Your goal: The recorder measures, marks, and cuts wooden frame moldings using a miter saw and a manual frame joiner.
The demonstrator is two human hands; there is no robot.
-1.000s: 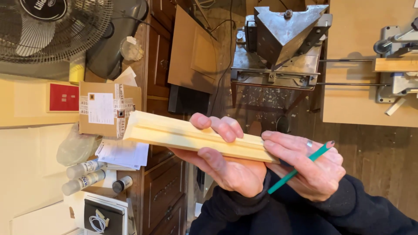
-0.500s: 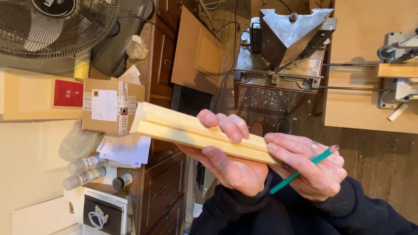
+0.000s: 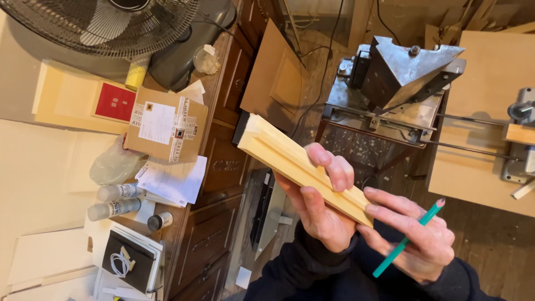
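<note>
Head | left hand [image 3: 320, 209] fingers clamp moulding [image 3: 301, 167], pointing upper-left | right hand [image 3: 415, 237] grips pencil [image 3: 407, 239]

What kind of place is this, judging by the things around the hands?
Probably a small woodworking or picture-framing workshop. The left hand holds a pale profiled wooden moulding strip, the right hand holds a green pencil, and a grey metal cutting machine stands over a debris-strewn wooden floor.

pale yellow wood moulding [image 3: 290, 161], teal pencil [image 3: 405, 241] with a pink tip, brown cardboard box [image 3: 165, 131] with white label, red square card [image 3: 115, 102], dark sleeves
</note>
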